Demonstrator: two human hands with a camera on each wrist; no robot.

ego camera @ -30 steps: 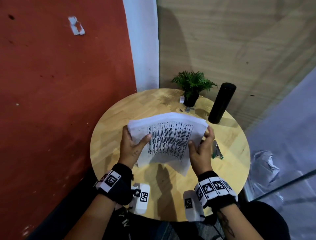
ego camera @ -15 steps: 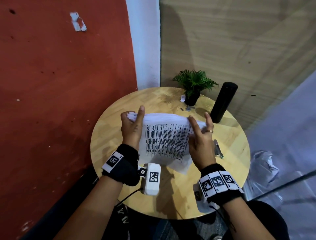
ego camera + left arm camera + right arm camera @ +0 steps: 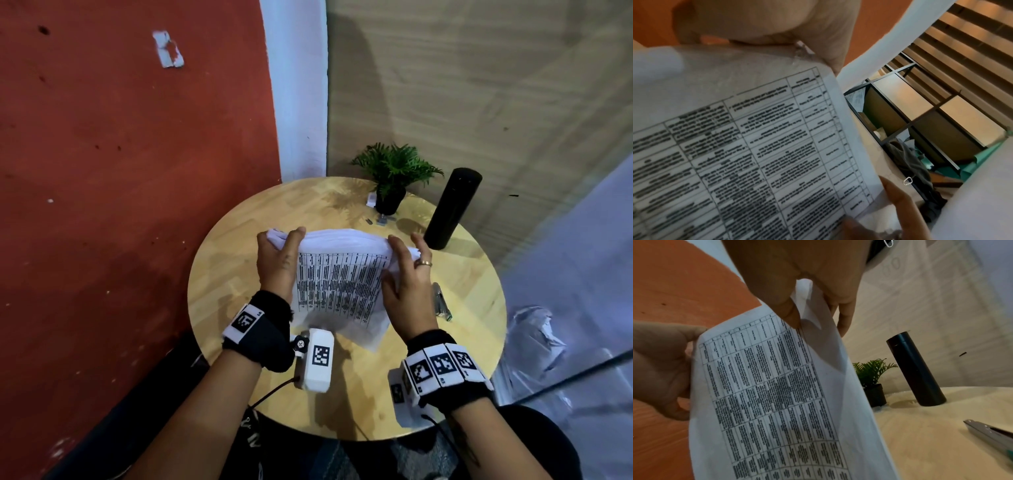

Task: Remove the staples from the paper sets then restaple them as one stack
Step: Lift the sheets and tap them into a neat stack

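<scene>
With the left hand (image 3: 278,263) and right hand (image 3: 406,279) each gripping a side of the paper stack (image 3: 342,274) upright on the table (image 3: 239,274), tapping its bottom edge squares the sheets before stapling

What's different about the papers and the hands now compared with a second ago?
The paper stack has been tipped from a flatter, fanned hold to stand more upright over the table, its top edges gathered together. The left hand and right hand slid up to grip its upper corners. The stapler, potted plant and black bottle stayed put.
</scene>
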